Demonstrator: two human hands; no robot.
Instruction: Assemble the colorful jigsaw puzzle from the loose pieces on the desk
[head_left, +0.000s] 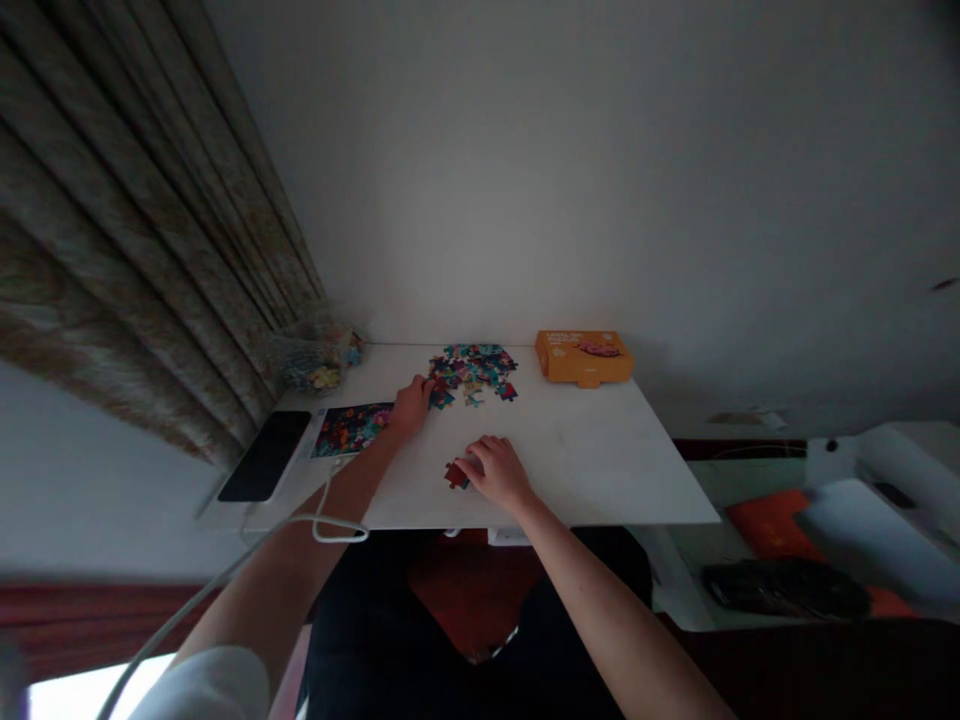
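A spread of colourful jigsaw puzzle pieces [474, 368] lies near the wall on the white table. At its left edge is my left hand [412, 402], fingers closed on a jigsaw piece that they mostly hide. Nearer the front edge, my right hand [498, 470] is curled, palm down, with thumb and fingers on a small red and dark joined group of jigsaw pieces [454, 475]. The fingers cover part of that group. Beside my left forearm lies a printed picture sheet [349, 430] in similar colours, partly covered by the arm.
An orange box [585, 357] stands at the back right of the table [600, 460]. On the left are a black-screened phone or tablet [266, 456] and a clear basket [319, 360] with small items. A white cable [315, 518] crosses my left forearm. Patterned curtains hang left.
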